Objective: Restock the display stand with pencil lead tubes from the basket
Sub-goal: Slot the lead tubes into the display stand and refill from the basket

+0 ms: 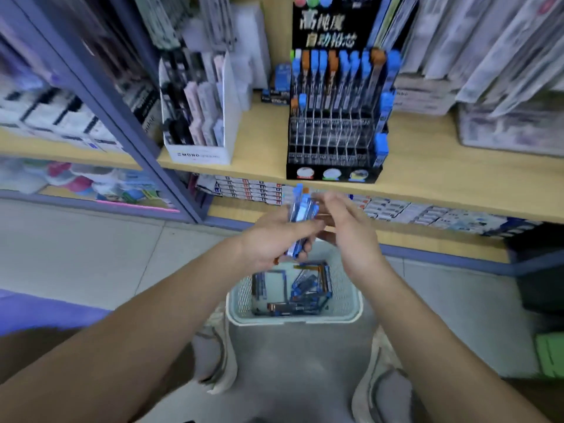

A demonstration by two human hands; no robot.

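Since the left hand [271, 242] clutches a whole bunch of pencil lead tubes [300, 207] right over the basket [293, 319], tugging one free could spill the others. Can't tell whether the blurry right hand [351, 230] is pinching any.

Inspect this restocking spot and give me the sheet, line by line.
Surface: wooden shelf with the display stand on it.
Job's things: stand's back rows filled, front rows mostly empty; loose tubes lie in the basket on the floor.
Clutter: white box of stationery beside the stand.
Grips: left hand holds a bundle of tubes; right hand beside it, blurred, hold unclear.
Cables: nothing seen.
Surroundings: lower shelf, shoes.
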